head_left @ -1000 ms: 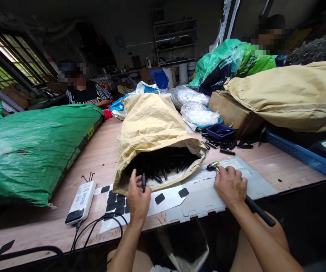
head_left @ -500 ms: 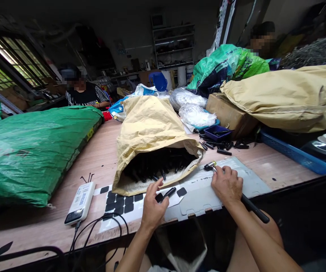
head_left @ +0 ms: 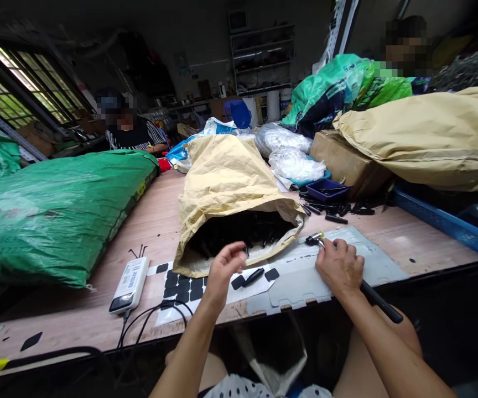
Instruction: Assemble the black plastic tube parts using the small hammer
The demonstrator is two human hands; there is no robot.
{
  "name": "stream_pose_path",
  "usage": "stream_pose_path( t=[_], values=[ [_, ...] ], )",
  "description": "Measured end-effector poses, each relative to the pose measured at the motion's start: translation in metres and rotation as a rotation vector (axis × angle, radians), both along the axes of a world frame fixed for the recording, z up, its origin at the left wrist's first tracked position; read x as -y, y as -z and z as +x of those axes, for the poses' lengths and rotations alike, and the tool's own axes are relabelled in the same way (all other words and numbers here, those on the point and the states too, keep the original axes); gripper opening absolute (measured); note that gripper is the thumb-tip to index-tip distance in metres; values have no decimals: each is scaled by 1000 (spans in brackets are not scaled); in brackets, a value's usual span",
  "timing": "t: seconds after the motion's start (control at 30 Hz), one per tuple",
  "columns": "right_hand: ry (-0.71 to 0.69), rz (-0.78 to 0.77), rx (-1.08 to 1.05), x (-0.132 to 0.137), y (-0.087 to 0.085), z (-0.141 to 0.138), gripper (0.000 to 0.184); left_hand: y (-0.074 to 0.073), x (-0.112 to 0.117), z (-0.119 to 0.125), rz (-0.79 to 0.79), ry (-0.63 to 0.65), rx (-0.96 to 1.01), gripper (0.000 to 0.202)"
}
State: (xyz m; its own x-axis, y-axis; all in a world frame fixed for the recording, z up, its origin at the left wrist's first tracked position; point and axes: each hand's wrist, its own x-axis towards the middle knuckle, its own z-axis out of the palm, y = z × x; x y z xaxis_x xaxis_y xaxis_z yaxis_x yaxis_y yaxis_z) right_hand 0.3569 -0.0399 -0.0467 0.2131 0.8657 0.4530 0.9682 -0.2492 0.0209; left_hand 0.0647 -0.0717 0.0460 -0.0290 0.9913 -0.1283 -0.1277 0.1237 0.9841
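My left hand (head_left: 224, 271) is at the mouth of a tan paper sack (head_left: 226, 182), fingers stretched forward and thumb apart. Small black parts fill the sack; one dark piece shows by the fingertips, and I cannot make out any contact. Below this hand a black cylindrical part (head_left: 253, 277) lies on a white sheet with black square stickers (head_left: 183, 287). My right hand (head_left: 341, 265) is closed round a hammer, resting on a grey-white board (head_left: 372, 260). The hammer's metal head with a yellowish end (head_left: 316, 237) pokes out past the fingers, and its black handle (head_left: 382, 301) runs back under the wrist.
A big green sack (head_left: 56, 215) lies at left, near a white power bank (head_left: 129, 284) with black cables. Loose black parts (head_left: 336, 219), a purple tray (head_left: 326, 190), a cardboard box (head_left: 349, 160) and a blue tray (head_left: 442, 221) are at right. Two people sit beyond.
My left hand has moved up from beside the black part toward the sack's opening, leaving the part on the sheet. My right hand keeps its hold on the hammer. The view has shifted slightly.
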Motion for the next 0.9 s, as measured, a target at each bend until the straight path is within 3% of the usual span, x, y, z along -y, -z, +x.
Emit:
stream_pose_path(
  t=[0.1,0.2,0.4,0.5,0.6,0.7,0.8,0.9],
  values=[
    [-2,-6,-16,0,-1,0,27,42,11,-1,145,60,-622,34],
    [2,-8,-90,2,-2,4,32,65,16,0,266,95,-884,29],
    [6,-143,-222,12,-11,25,25,74,14,0,293,83,-908,16],
    [-35,-36,-397,26,-19,22,28,76,14,-1,306,72,-890,17],
    [-274,107,-675,48,-25,-4,27,77,14,-2,299,78,-868,19],
    [-533,48,-842,72,-27,-44,30,78,14,-1,287,81,-846,20],
    [-662,-8,-803,88,-28,-80,35,79,13,-1,279,78,-842,21],
    [-664,11,-684,94,-30,-103,41,78,13,-2,274,91,-846,20]
  ],
)
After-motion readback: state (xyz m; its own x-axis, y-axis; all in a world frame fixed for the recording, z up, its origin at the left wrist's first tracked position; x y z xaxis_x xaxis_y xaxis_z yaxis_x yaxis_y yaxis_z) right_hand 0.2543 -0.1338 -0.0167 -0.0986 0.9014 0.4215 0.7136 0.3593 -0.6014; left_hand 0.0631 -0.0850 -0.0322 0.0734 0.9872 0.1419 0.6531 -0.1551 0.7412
